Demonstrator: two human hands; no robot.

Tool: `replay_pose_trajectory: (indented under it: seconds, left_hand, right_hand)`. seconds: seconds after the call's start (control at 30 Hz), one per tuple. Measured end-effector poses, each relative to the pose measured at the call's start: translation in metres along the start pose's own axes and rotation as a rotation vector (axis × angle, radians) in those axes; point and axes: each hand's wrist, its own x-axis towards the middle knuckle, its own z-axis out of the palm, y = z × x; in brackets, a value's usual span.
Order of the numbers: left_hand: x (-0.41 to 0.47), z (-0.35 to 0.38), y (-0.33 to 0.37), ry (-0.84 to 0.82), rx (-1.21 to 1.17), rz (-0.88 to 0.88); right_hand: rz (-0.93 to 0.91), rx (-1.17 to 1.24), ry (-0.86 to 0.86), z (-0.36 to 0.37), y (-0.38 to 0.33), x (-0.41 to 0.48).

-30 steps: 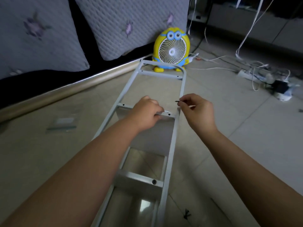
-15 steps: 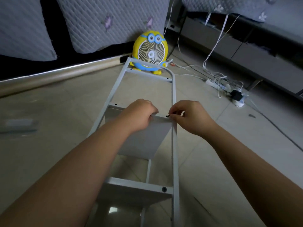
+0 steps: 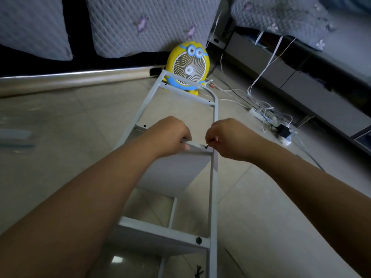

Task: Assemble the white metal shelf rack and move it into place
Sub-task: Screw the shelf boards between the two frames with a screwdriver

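The white metal rack frame lies flat on the tiled floor and runs away from me toward a fan. A white shelf panel stands in its middle bay. My left hand grips that panel's top edge. My right hand pinches a small black screw at the panel's right corner, against the frame's right rail. A nearer shelf panel has a black screw head at its right end.
A yellow cartoon fan stands at the frame's far end. A power strip with tangled white cables lies to the right. Grey quilted cushions lean behind, a low dark cabinet at right. A few loose black screws lie near the bottom edge.
My right hand has brought the screw down from above the rail to the panel's right corner. My view has swung to the right. My left hand stays on the panel edge.
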Motion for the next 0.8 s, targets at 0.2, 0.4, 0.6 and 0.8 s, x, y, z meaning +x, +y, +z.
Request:
replay_pose_trajectory:
  seconds: [0.2, 0.4, 0.6, 0.8]
  left_hand:
    - [-0.003, -0.001, 0.0, 0.013, -0.033, -0.003]
    - [-0.002, -0.003, 0.001, 0.016, -0.004, 0.011]
    - [-0.001, -0.005, 0.002, 0.016, 0.04, 0.007]
    - [-0.003, -0.006, -0.011, -0.015, 0.129, -0.009]
  right_hand:
    - [-0.066, -0.106, -0.034, 0.003, -0.006, 0.0]
    - [0.005, -0.152, -0.08, 0.007, -0.009, 0.007]
    - [0.112, -0.164, -0.079, 0.012, -0.012, 0.013]
    - [0.073, -0.067, -0.005, 0.018, -0.011, -0.003]
